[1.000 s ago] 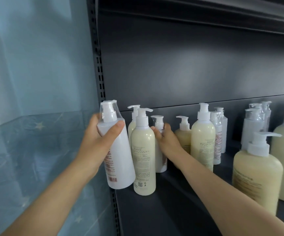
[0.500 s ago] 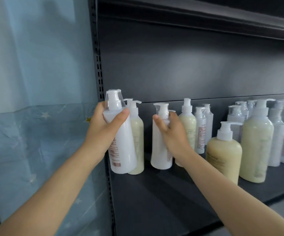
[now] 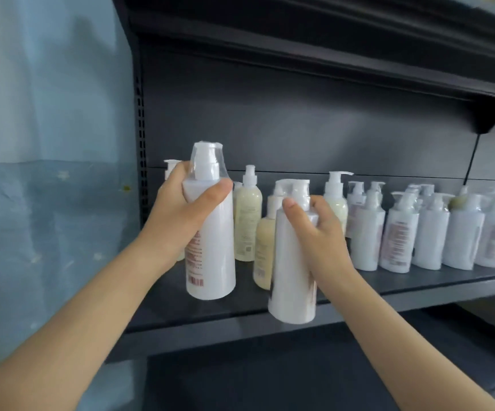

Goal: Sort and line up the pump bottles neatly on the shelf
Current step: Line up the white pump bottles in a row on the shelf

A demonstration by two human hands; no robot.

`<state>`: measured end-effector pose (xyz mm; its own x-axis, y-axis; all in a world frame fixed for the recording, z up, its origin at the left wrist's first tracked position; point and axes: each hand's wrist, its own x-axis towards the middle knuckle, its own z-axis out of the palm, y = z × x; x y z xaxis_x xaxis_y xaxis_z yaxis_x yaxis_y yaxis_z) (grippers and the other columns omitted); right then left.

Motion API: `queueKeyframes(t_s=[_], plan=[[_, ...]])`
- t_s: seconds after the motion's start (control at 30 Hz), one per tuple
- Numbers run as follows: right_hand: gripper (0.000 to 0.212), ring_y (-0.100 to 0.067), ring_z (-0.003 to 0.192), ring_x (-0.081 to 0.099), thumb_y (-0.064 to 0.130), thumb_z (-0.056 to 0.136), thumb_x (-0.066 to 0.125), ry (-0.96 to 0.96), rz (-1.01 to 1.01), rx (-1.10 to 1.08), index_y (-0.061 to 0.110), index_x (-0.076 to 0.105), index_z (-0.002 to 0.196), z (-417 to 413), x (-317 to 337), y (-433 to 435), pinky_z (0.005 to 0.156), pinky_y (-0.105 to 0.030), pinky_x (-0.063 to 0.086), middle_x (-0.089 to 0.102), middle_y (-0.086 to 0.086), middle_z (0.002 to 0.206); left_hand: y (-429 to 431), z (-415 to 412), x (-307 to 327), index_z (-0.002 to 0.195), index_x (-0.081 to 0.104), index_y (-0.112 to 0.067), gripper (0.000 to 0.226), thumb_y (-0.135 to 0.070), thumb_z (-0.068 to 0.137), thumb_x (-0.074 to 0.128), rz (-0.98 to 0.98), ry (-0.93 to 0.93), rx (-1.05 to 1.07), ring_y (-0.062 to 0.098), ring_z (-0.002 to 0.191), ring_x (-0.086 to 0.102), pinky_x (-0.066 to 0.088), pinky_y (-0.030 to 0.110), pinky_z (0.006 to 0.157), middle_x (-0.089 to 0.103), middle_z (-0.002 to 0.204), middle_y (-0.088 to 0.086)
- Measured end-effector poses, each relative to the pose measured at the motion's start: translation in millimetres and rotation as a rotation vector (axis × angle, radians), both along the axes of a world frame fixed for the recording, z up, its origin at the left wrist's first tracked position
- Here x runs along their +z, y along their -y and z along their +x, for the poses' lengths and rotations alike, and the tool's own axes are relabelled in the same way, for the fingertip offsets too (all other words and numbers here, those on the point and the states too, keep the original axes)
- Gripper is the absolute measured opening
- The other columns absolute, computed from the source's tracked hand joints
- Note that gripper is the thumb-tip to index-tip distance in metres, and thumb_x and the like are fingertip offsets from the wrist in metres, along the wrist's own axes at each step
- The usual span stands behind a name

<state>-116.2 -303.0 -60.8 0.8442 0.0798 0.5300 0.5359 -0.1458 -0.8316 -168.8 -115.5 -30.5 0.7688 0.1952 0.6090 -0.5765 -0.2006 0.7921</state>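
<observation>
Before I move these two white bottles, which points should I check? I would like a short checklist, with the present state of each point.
1. Grip of the left hand on the first white bottle: ok, fingers curl round its shoulder.
2. Grip of the right hand on the second white bottle: ok.
3. Second white bottle set down: not ok, its base hangs in front of the shelf edge.
4. First white bottle's base resting on the shelf: cannot tell.
5. Bare shelf in front of the white row: ok.
</observation>
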Motion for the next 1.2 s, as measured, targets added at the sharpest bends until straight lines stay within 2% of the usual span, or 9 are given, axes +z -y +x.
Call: queueKeyframes(t_s=[0.1,0.27,0.47,0.6,0.77,0.87,1.0,1.1,1.2], plan=[[0.043,0.005,0.090,0.048,0.054,0.086,0.051,-0.003,-0.034,-0.048,0.037,0.039,0.124,-7.9,-6.1,47.8,0.073,-0.017,0.037,0.042,0.031,0.100,47.0,-5.0,-3.9,0.098,0.054,-0.038,0.043,-0.052,0.060,0.069,-0.004,-0.009,-0.056,0.002,0.078,0.067,0.052,0.031,0.073,0.068,0.083,-0.017],[0.065,-0.002,0.121,0.036,0.055,0.085,0.052,-0.031,0.011,-0.170,0.027,0.034,0.142,-2.7,-14.1,129.4,0.098,-0.027,0.033,0.035,0.020,0.127,122.7,1.3,-3.6,0.098,0.050,-0.041,0.033,-0.044,0.069,0.068,0.002,-0.007,-0.136,-0.005,0.072,0.064,0.049,0.025,0.069,0.066,0.080,-0.021],[0.062,-0.010,0.109,0.043,0.052,0.088,0.051,-0.052,0.041,-0.299,0.025,0.034,0.141,11.1,-17.8,211.2,0.087,-0.026,0.036,0.040,0.013,0.128,200.5,35.3,-5.2,0.107,0.049,-0.041,0.045,-0.050,0.068,0.070,0.022,-0.059,-0.218,0.003,0.084,0.065,0.051,0.031,0.078,0.065,0.092,-0.016],[0.061,-0.011,0.109,0.044,0.052,0.089,0.049,-0.084,0.054,-0.348,0.024,0.034,0.142,32.3,-22.6,255.0,0.086,-0.028,0.036,0.039,0.012,0.127,245.8,65.8,-13.1,0.096,0.046,-0.045,0.026,-0.040,0.079,0.065,0.030,-0.084,-0.266,0.000,0.084,0.063,0.049,0.026,0.073,0.064,0.094,-0.016],[0.080,-0.024,0.114,0.054,0.074,0.073,0.050,-0.049,0.009,-0.396,0.022,0.041,0.134,75.8,-25.5,295.2,0.093,-0.042,0.047,0.052,0.002,0.128,286.5,115.1,-28.1,0.097,0.047,-0.050,0.028,-0.047,0.077,0.067,0.011,-0.100,-0.261,-0.001,0.088,0.064,0.051,0.030,0.080,0.063,0.101,-0.018],[0.094,-0.025,0.098,0.058,0.085,0.061,0.048,-0.013,-0.026,-0.399,0.017,0.047,0.126,108.0,-21.0,312.1,0.086,-0.043,0.049,0.060,-0.004,0.108,299.8,143.9,-32.8,0.094,0.045,-0.056,0.032,-0.053,0.071,0.066,-0.006,-0.104,-0.218,0.002,0.096,0.061,0.050,0.032,0.082,0.060,0.109,-0.016],[0.065,-0.013,0.104,0.050,0.062,0.082,0.049,-0.009,-0.060,-0.338,0.019,0.042,0.131,159.7,-5.5,323.1,0.088,-0.031,0.042,0.051,0.007,0.115,312.9,180.3,-29.2,0.094,0.045,-0.048,0.029,-0.046,0.075,0.066,-0.053,-0.105,-0.103,-0.004,0.081,0.062,0.046,0.022,0.068,0.062,0.095,-0.018],[0.044,-0.003,0.075,0.044,0.057,0.083,0.046,-0.005,-0.103,-0.272,0.025,0.039,0.112,189.5,-0.3,321.1,0.066,-0.020,0.036,0.044,0.013,0.086,317.0,198.6,-26.6,0.105,0.047,-0.040,0.036,-0.044,0.074,0.066,-0.029,-0.068,-0.009,-0.008,0.078,0.062,0.045,0.020,0.066,0.065,0.091,-0.017],[0.031,0.005,0.075,0.046,0.058,0.081,0.045,-0.017,-0.103,-0.175,0.033,0.041,0.098,206.1,-5.6,314.1,0.066,-0.012,0.037,0.045,0.022,0.084,318.5,209.7,-29.3,0.112,0.046,-0.039,0.043,-0.044,0.074,0.066,-0.014,-0.054,0.074,-0.005,0.086,0.061,0.045,0.020,0.071,0.063,0.099,-0.018]])
